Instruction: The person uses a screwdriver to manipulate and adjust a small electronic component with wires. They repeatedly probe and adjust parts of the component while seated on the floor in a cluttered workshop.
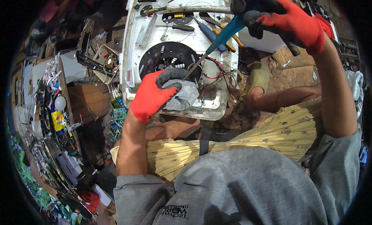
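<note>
My left hand (155, 92), in a red glove with dark palm and fingers, grips a flat grey metal part (186, 94) with several thin coloured wires coming off its near side. At upper right, my right hand (285, 25), gloved alike, is closed round the handle of a large teal screwdriver (225, 34). Its shaft slants down to the left, and the tip meets the far edge of the grey part beside my left fingers; exact contact cannot be made out. Behind the part lies a round black disc (155, 56) with metal posts on a white panel (131, 42).
Pliers with a blue handle (211, 35), a black-handled screwdriver (183, 28) and a metal strip (147, 30) lie on the panel. Red and black wires (221, 71) trail at its right. Electronic scrap (58, 120) is heaped on the left, green circuit boards (117, 118) nearer.
</note>
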Available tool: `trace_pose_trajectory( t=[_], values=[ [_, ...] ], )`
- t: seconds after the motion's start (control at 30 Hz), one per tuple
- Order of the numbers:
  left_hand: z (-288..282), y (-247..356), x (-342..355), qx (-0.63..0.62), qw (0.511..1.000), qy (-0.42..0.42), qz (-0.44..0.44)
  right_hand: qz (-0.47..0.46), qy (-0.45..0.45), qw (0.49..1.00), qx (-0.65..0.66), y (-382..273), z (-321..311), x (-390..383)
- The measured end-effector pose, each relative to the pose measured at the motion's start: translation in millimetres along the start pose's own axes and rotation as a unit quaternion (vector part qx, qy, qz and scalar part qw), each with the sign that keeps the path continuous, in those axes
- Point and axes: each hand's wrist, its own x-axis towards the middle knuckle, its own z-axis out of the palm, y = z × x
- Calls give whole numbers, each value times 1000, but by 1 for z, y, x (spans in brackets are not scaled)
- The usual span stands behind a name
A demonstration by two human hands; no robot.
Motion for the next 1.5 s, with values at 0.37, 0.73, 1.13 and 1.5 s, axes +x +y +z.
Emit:
trace_pose_trajectory(
  t=[0.37, 0.73, 1.13, 1.5],
  values=[
    [-1, -4, 0, 5, 1000, 3, 7, 58, -39, 997, -39, -12, -13, 2],
    [0, 3, 2, -13, 1000, 5, 4, 174, -255, 939, 150, -49, -49, 19],
    [0, -4, -1, 3, 1000, 11, 23, 74, -36, 980, -180, -31, 0, 1],
    [2, -15, 8, 3, 996, 25, 80, 133, -110, 985, -33, -41, -28, -3]
  ],
)
